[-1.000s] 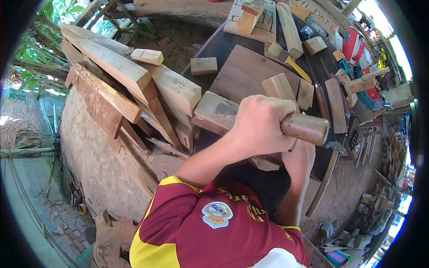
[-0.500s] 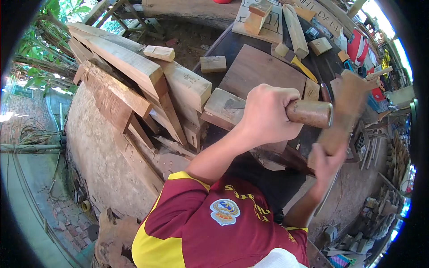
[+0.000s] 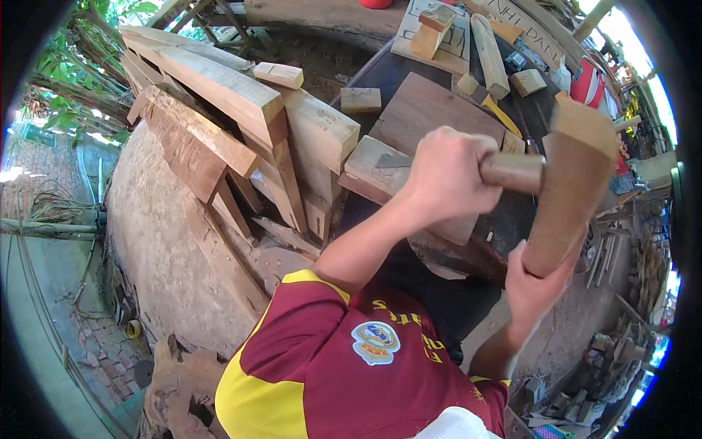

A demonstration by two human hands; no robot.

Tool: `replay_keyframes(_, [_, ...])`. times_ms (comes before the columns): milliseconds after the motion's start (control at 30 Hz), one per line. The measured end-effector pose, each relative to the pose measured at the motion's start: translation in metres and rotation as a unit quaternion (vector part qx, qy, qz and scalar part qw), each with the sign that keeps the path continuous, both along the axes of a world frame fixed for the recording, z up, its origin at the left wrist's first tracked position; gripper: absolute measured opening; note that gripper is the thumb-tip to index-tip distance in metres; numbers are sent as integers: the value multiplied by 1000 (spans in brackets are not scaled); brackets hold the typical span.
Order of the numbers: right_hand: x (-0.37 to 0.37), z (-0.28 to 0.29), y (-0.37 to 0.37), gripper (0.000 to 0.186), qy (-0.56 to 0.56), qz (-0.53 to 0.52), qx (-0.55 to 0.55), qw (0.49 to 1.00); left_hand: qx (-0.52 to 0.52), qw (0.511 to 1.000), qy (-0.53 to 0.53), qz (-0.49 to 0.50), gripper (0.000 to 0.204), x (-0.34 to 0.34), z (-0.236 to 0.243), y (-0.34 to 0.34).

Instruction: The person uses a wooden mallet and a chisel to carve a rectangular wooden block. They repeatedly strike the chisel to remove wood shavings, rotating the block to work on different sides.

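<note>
My left hand (image 3: 453, 175) is closed round the thick wooden handle (image 3: 513, 173) of a chisel, whose butt points right. The hand hides the lower part of the tool. My right hand (image 3: 541, 289) grips the lower end of a wooden mallet (image 3: 574, 186), a club-like piece slightly blurred by motion. The mallet stands upright against or just beside the handle's butt; whether they touch I cannot tell. Left of my left hand, a pale wood block (image 3: 369, 172) with a dark triangular patch lies at the table's edge. A broad brown board (image 3: 431, 110) lies behind the hand.
Long squared timbers (image 3: 212, 77) lean at the left beside a curved board piece (image 3: 179, 150). Small wood blocks (image 3: 360, 99) lie around the dark table (image 3: 365, 72). A yellow-handled tool (image 3: 503, 117) is at the back right, near a long pale wood strip (image 3: 490, 58).
The mallet has come closer to the chisel's butt and now overlaps its end. My left hand keeps its hold on the handle. The whole view has shifted slightly.
</note>
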State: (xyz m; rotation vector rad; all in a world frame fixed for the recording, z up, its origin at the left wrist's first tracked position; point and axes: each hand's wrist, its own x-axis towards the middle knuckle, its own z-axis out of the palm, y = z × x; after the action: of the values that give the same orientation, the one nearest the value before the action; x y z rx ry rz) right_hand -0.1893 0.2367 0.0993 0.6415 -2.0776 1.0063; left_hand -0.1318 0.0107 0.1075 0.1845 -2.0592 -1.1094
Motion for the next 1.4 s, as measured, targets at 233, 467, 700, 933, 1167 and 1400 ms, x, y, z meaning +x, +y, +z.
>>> replay_keyframes(233, [-17,41,35,74,-45,-53,-246,967,-16,1000,-11,6,17,-2,-4,2])
replay_keyframes(467, [19,-22,2,71,-114,108,141,977,-35,999,-19,23,18,-5,-7,5])
replay_keyframes(700, [7,-36,42,73,-164,13,-196,967,-57,996,-64,12,19,-4,-9,9])
replay_keyframes(933, [10,-39,54,83,-82,-15,-118,989,-64,997,-54,2,18,-2,-12,10])
replay_keyframes(1167, [-2,-14,62,86,54,-86,2,995,-45,998,-44,-11,17,0,-12,9])
replay_keyframes(1400, [-22,18,66,86,49,-97,-213,971,-50,998,-33,-6,16,-1,-11,8])
